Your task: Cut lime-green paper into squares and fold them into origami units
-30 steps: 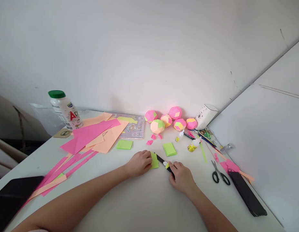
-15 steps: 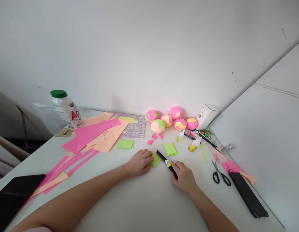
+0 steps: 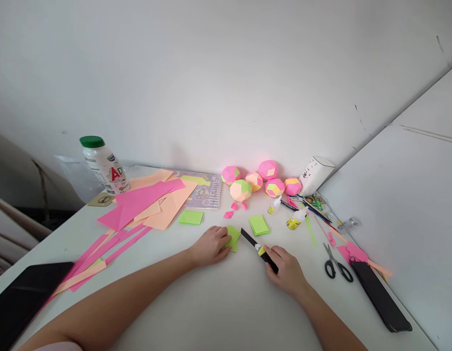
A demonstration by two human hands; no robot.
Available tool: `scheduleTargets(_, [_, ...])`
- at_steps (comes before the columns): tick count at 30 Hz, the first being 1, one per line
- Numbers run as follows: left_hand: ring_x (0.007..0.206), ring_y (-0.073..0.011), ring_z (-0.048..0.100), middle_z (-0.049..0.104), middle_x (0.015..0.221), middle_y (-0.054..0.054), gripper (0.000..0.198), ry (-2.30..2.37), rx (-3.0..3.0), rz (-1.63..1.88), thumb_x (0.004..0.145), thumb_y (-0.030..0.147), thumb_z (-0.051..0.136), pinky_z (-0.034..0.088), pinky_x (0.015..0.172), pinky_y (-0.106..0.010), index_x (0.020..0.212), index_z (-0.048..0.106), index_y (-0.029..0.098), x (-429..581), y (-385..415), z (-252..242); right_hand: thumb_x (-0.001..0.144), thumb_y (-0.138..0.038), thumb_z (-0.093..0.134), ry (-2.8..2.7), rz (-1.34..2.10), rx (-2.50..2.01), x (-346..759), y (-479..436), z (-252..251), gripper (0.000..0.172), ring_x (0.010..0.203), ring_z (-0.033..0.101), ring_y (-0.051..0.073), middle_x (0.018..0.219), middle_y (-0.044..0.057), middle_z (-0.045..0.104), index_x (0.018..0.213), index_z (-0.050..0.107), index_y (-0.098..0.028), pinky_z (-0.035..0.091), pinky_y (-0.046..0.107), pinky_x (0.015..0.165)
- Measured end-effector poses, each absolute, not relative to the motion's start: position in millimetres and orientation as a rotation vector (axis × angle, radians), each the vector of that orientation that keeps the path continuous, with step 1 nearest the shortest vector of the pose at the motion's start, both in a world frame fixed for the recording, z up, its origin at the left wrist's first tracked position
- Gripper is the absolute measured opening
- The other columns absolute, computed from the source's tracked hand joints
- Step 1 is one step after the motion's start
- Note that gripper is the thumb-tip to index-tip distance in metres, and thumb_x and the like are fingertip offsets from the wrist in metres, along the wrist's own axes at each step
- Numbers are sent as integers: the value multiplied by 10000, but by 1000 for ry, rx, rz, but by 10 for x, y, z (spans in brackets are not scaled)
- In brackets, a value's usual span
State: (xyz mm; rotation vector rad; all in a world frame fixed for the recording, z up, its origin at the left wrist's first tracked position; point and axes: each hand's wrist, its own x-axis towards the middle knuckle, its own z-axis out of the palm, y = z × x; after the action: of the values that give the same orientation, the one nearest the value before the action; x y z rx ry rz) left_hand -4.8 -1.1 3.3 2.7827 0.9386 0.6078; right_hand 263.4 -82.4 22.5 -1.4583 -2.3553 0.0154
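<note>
My left hand [image 3: 210, 245] has its fingers closed on the left side of a small folded green paper [image 3: 233, 239] lying on the table; part of the paper is hidden under them. In my right hand [image 3: 287, 270] is a utility knife [image 3: 263, 251] with a dark blade and a black and yellow handle. Its tip points up and left, near the paper's right edge. Beyond the knife sits a stack of green paper squares [image 3: 259, 225], and another green paper piece [image 3: 191, 217] lies to the left. Small pink paper pieces [image 3: 229, 214] lie past my left hand.
Several paper polyhedron balls [image 3: 241, 190] stand by the wall. Two glue bottles [image 3: 296, 219], scissors [image 3: 335, 265] and a black case [image 3: 381, 295] are at right. Pink and peach paper sheets [image 3: 138, 204], a notebook [image 3: 209, 195], a white bottle [image 3: 105, 168] and a black tablet [image 3: 25, 297] are at left.
The knife in my right hand has drawn back to the right, its tip now off the green paper. My left hand stays on the paper. The whole view has shifted slightly.
</note>
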Motion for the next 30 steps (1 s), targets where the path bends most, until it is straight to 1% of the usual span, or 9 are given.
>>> scheduleTargets(2, [717,-198,482,511,773,-63,182,928,2780,622,854,269,425,435,713,-357,809,574,173,-52,-10,38,784,-162,432,-2360,35,-1458,2639,-823,232,455,820,611,209,934,108,634,1219,564,-147,535,302,651])
scheduleTargets(3, [759,-204,489,517,802,-70,168,905,2772,647,847,256,430,437,736,-357,806,570,172,-53,-9,40,781,-161,435,-2364,45,-1459,2643,-823,233,459,821,610,208,938,108,634,1221,562,-150,535,303,654])
scheduleTargets(7, [910,-219,496,538,1016,-105,160,808,2740,700,801,191,456,430,828,-356,913,567,165,-56,-8,38,773,-159,439,-2407,81,-1435,2672,-820,240,471,811,603,208,948,111,636,1230,549,-147,536,317,661])
scheduleTargets(11, [848,-217,497,550,948,-89,199,875,2734,659,785,193,465,432,810,-379,946,580,181,-55,-8,26,766,-152,446,-2495,136,-1356,2711,-816,272,475,848,592,216,961,111,639,1231,543,-143,531,324,681])
scheduleTargets(13, [885,-226,499,545,948,-90,203,882,2723,669,776,195,477,427,841,-387,949,581,183,-59,-6,16,765,-145,446,-2521,161,-1332,2726,-812,289,473,858,587,219,965,112,641,1228,544,-142,529,329,690])
scheduleTargets(17, [1028,-246,493,523,1107,-108,307,820,2695,703,755,208,510,392,946,-408,1061,531,191,-75,0,-15,761,-140,446,-2535,172,-1301,2740,-806,295,477,850,585,222,959,112,641,1229,540,-145,528,335,684])
scheduleTargets(20, [1074,-259,488,509,1172,-120,409,796,2674,727,741,270,550,377,973,-425,1133,467,187,-81,3,-34,755,-139,452,-2536,169,-1279,2741,-803,291,487,831,583,221,931,105,642,1234,537,-156,526,332,673])
scheduleTargets(24, [1075,-260,495,513,1171,-119,418,786,2661,754,719,304,582,382,967,-431,1098,451,189,-78,3,-44,750,-136,454,-2533,186,-1256,2746,-798,297,501,829,582,222,928,102,641,1245,528,-163,527,333,670])
scheduleTargets(30, [1035,-248,512,532,1115,-107,283,821,2650,760,729,277,571,405,933,-421,986,484,197,-70,8,-48,755,-138,450,-2549,206,-1249,2767,-788,304,486,842,582,232,945,115,643,1233,536,-132,526,350,676])
